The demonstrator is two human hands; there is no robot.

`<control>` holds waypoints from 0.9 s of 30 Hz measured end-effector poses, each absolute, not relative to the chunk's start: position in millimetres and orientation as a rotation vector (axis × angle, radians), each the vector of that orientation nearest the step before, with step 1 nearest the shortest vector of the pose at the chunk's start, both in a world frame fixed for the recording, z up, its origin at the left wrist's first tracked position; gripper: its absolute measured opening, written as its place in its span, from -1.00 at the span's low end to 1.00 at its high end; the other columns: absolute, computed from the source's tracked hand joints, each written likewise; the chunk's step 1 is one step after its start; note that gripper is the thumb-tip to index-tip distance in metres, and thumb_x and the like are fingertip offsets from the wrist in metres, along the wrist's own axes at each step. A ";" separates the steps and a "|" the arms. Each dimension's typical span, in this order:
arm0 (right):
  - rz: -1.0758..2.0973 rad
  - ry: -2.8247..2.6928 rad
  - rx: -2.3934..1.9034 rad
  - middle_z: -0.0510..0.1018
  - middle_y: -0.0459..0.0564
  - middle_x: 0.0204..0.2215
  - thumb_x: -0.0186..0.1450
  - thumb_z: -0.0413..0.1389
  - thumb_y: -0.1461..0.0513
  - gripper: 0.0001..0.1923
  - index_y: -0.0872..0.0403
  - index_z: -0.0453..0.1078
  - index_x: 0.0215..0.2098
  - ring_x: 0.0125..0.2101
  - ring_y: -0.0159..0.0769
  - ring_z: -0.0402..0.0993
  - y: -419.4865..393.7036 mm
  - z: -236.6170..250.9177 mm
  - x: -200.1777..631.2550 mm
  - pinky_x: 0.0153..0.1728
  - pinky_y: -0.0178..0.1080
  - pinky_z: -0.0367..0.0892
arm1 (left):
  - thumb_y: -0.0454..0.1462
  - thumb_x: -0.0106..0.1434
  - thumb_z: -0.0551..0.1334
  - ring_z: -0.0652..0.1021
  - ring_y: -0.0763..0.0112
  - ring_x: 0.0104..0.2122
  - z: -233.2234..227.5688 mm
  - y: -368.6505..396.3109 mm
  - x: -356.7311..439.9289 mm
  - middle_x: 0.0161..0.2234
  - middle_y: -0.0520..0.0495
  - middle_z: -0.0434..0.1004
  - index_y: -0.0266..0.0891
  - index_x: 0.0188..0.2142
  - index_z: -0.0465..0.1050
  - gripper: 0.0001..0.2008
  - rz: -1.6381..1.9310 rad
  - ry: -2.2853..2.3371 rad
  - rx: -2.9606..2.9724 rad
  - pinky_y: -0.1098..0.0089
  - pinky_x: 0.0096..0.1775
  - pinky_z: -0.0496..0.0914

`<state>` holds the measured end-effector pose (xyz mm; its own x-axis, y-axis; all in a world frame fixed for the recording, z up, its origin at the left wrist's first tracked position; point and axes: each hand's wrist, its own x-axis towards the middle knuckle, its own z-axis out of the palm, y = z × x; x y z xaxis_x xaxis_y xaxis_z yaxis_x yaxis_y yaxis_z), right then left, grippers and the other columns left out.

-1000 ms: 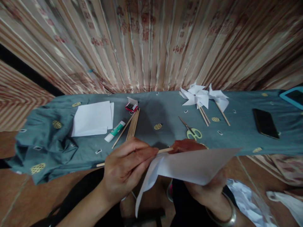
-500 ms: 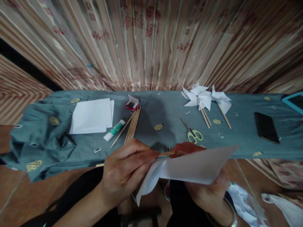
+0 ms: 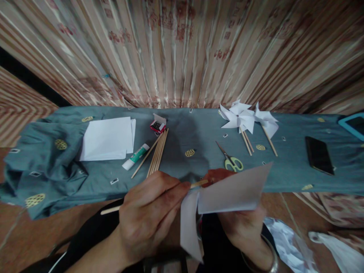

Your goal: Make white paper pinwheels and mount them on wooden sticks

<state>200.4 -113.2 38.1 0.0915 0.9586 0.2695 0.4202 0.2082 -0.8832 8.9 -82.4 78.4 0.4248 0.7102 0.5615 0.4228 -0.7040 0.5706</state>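
Note:
My left hand (image 3: 153,212) is closed around a thin wooden stick (image 3: 110,210), whose ends show on both sides of the fist. Against the stick's right end is a white paper pinwheel (image 3: 233,193); one blade stands out to the right and another hangs down. Behind the paper, my right hand (image 3: 241,229) is closed on the pinwheel, its fingers partly hidden, with some curled near the stick's tip. Green-handled scissors (image 3: 233,163) lie on the cloth just beyond. Two finished-looking pinwheels (image 3: 241,118) on sticks rest at the back right.
A grey-green cloth (image 3: 93,182) covers the table. On it lie a stack of white paper (image 3: 106,139), a glue stick (image 3: 135,156), several wooden sticks (image 3: 158,155), a small red box (image 3: 158,124) and a black phone (image 3: 319,155). Crumpled white paper (image 3: 287,244) is at lower right.
The pinwheel has turned in my hands: its lower blade now hangs straight down and the right one tilts up more. More of the stick shows left of my left hand.

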 end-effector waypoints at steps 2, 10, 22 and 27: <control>0.711 -1.409 -1.326 0.66 -0.06 -0.23 0.21 0.19 0.28 -0.75 -0.04 0.45 -0.12 -0.27 -0.25 0.62 -105.6 36.4 199.3 -0.28 -0.27 0.53 | -0.43 0.29 0.19 0.58 0.40 -0.34 73.0 -75.2 9.8 -0.31 -0.13 0.59 -0.31 -0.13 0.51 -0.82 1.212 0.942 2.373 0.42 -0.29 0.50; 0.848 -1.279 -1.258 0.67 -0.08 -0.33 0.14 0.22 0.28 -0.76 0.01 0.51 -0.19 -0.35 -0.32 0.59 -87.2 36.0 198.0 -0.32 -0.30 0.48 | -0.37 0.29 0.20 0.59 0.41 -0.36 47.7 -63.6 14.5 -0.37 -0.10 0.58 -0.26 -0.23 0.59 -0.83 1.258 0.964 2.270 0.46 -0.34 0.46; 1.111 -1.650 -1.315 0.59 -0.07 -0.42 0.13 0.18 0.14 -0.77 0.11 0.48 -0.29 -0.43 -0.32 0.44 -71.6 44.3 223.9 -0.38 -0.30 0.33 | -0.29 0.10 0.32 0.57 0.32 -0.35 19.2 -87.3 31.9 -0.42 -0.05 0.60 -0.21 -0.52 0.59 -0.90 1.262 1.077 1.588 0.37 -0.26 0.44; 1.190 -2.216 -1.407 0.51 -0.10 -0.46 0.14 0.16 0.23 -0.82 0.18 0.48 -0.33 -0.42 -0.37 0.36 -43.1 45.0 224.6 -0.40 -0.36 0.20 | -0.35 -0.20 0.45 0.40 0.50 -0.62 -25.4 -113.1 51.1 -0.72 0.05 0.42 -0.28 -0.73 0.46 -0.82 1.199 1.189 0.702 0.49 -0.50 0.28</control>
<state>224.6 -43.1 45.0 -0.4983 0.8438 -0.1992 0.6321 0.1962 -0.7497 51.1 -113.1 -25.4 -0.0699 0.9473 -0.3125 -0.3205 0.2753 0.9064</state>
